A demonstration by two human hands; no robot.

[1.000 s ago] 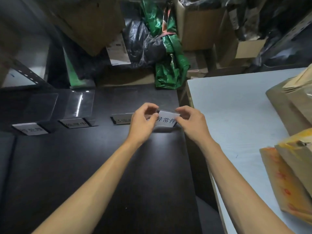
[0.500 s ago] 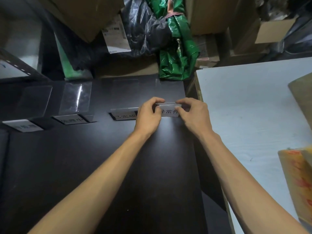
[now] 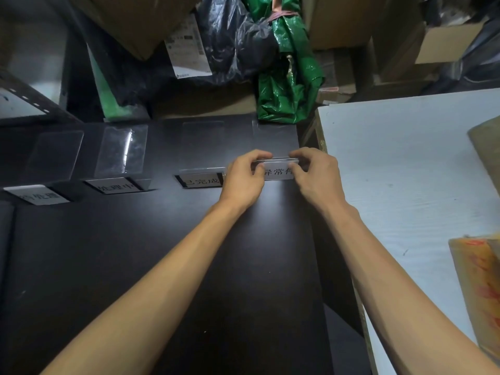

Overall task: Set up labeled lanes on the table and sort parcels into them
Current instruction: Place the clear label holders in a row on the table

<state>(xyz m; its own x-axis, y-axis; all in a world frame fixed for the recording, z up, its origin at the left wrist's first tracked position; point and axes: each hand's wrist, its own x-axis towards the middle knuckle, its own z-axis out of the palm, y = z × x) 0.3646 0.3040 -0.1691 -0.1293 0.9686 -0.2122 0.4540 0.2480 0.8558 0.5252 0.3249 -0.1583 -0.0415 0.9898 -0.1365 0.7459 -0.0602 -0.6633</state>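
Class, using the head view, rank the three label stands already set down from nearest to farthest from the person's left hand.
1. 已完成 stand, immediately left of the left hand, which pinches the 异常件 sign.
2. 处理中 stand, farther left.
3. Leftmost stand, text blurred, at the far left.

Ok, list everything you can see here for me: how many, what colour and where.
black table: one, black, under both forearms
white table: one, white, right of the black table
set label stands: three, clear with white labels, in a row on the black table
held label stand: one, clear with a white label, at the row's right end
green plastic bag: one, green, beyond the black table's far edge
black plastic bag: one, black, left of the green bag
cardboard boxes: at least three, brown, along the back
paper parcels: at least two, brown, one with orange print, white table's right edge
left hand: pinches the held stand's left end
right hand: pinches its right end
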